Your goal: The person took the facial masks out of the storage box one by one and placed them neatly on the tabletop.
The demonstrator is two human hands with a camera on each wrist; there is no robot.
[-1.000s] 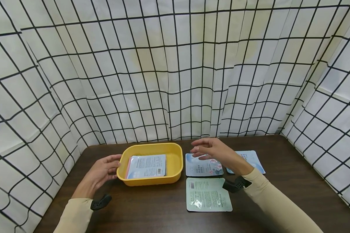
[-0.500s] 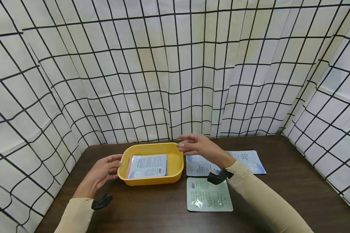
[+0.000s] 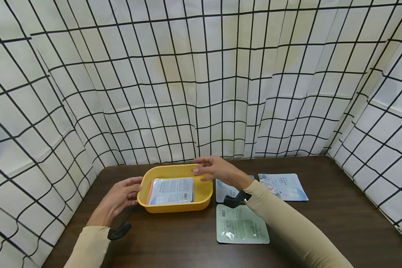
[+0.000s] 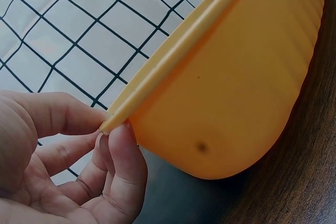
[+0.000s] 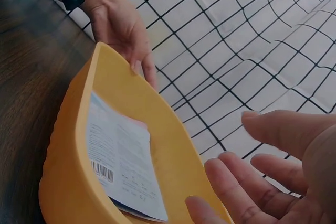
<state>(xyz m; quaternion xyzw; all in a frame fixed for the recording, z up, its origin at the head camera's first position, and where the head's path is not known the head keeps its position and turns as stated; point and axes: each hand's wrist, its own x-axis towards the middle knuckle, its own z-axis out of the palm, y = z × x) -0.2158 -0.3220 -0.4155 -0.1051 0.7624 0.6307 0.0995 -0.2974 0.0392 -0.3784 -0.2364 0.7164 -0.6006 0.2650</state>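
A yellow plastic tub [image 3: 174,209] stands at the centre left of the table. Inside it lies a white-blue printed foil sachet [image 3: 172,190], with the pink edge of another [image 3: 150,192] showing beneath. At the tub's left end, my left hand [image 3: 120,198] pinches the rim between thumb and fingers, as the left wrist view shows [image 4: 100,145]. Over the tub's right end hovers my right hand [image 3: 222,173], fingers loosely bent. The right wrist view shows those fingers [image 5: 233,184] spread and holding nothing.
To the right of the tub lies a light blue sachet [image 3: 222,192], partly hidden by the right wrist. Another blue flowered sachet [image 3: 284,186] is farther right, and a green one [image 3: 241,227] lies nearer the front. Grid-patterned white curtains [image 3: 201,93] enclose the dark table [image 3: 174,242].
My right hand has moved left, from above the blue sachets to over the tub's right end. My left hand has stayed at the rim, and the sachets lie as before.
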